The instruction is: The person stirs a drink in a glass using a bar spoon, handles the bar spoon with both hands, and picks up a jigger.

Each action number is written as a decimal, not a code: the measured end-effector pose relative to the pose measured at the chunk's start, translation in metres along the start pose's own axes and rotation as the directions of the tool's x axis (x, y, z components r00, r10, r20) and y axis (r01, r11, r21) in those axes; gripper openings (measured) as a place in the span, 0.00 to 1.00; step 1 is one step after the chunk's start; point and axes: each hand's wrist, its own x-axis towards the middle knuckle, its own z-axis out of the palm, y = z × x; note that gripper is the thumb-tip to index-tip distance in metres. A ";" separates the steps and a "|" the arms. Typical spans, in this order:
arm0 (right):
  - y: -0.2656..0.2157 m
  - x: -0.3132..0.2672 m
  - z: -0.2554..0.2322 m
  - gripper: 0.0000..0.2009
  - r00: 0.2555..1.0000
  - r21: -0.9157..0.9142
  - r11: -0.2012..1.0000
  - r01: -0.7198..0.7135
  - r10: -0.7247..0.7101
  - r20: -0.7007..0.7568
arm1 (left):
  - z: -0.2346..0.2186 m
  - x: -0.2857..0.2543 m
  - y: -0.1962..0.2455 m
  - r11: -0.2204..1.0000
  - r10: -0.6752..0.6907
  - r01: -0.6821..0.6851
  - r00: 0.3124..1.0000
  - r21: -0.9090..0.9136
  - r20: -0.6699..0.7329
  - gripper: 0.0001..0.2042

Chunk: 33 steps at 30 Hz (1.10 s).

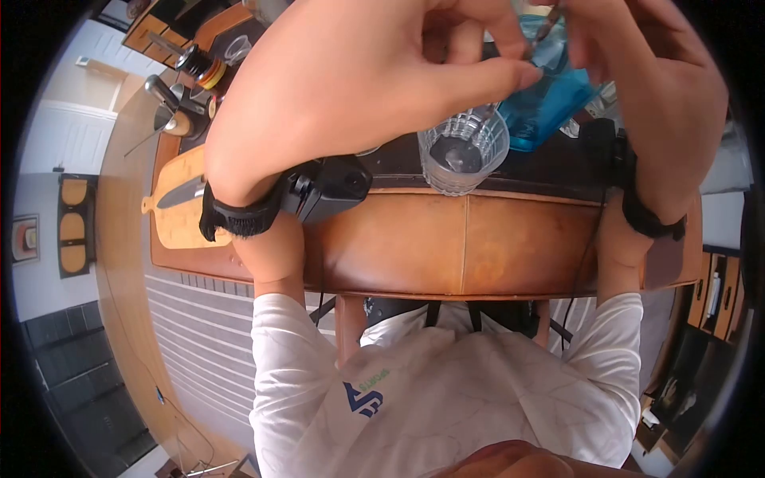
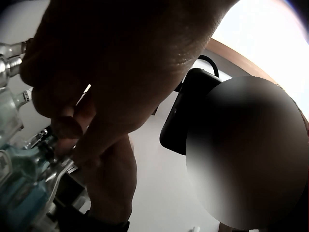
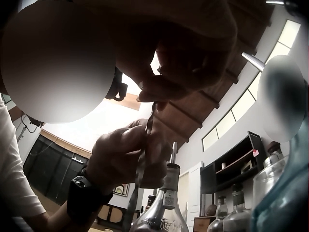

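Both hands meet over a clear cut-glass tumbler (image 1: 464,155) at the table's near side. My left hand (image 1: 343,80) pinches the thin twisted stem of a bar spoon (image 3: 140,166) between thumb and fingers. Higher on the same stem, my right hand (image 3: 183,79) grips it near the upper end. From the head, only a short piece of the bar spoon (image 1: 547,29) shows between the hands. Its lower end is hidden in that view. A blue glass bottle (image 1: 542,111) stands right behind the tumbler, partly covered by the fingers.
On the left, a knife (image 1: 182,193) lies on a wooden cutting board (image 1: 171,227). Bar tools and a dark bottle (image 1: 191,60) stand beyond it. A clear bottle with a pourer (image 3: 161,220) and more bottles (image 3: 236,215) stand near the hands. The table's leather-covered edge (image 1: 382,247) faces me.
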 end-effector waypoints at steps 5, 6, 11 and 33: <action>0.010 -0.008 0.003 0.14 0.999 0.026 0.999 -0.024 0.023 0.026 | -0.009 0.005 -0.017 0.952 -0.005 0.037 0.994 -0.305 0.105 0.07; 0.017 -0.012 -0.006 0.14 0.999 0.031 0.999 -0.028 0.027 0.031 | -0.010 0.001 -0.021 0.950 -0.012 0.043 0.995 -0.309 0.101 0.07; 0.010 -0.012 0.009 0.14 0.998 0.041 0.998 -0.051 0.050 0.037 | -0.006 -0.004 -0.035 0.945 -0.035 0.050 0.998 -0.322 0.053 0.07; -0.034 -0.012 0.059 0.14 0.989 0.056 0.988 -0.143 0.140 0.046 | 0.011 -0.029 -0.059 0.930 -0.114 0.053 0.982 -0.364 -0.148 0.07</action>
